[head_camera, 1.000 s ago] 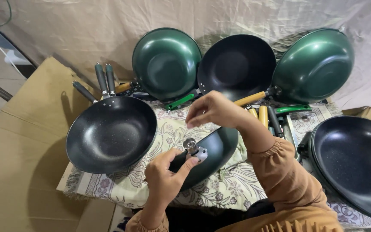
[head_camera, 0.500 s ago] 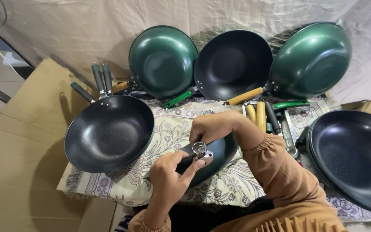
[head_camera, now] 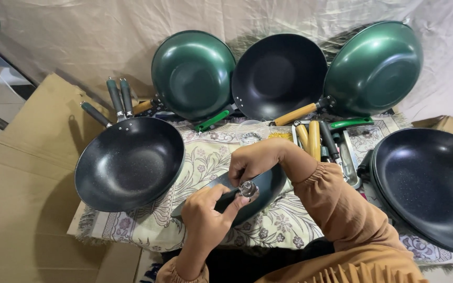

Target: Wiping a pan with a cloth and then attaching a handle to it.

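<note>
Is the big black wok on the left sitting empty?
Yes: the black wok left of both hands shows only its bare speckled inside, with nothing lying in it.

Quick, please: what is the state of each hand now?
Left hand: closed on the dark pan.
Right hand: fingers pinched at the small metal fitting.

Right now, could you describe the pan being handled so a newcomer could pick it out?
Start at the patterned cloth on the table. Near its front edge, both hands meet over one dark pan. Unlike its neighbours, it is partly hidden by the left hand and right hand, beside a small shiny metal fitting.
</note>
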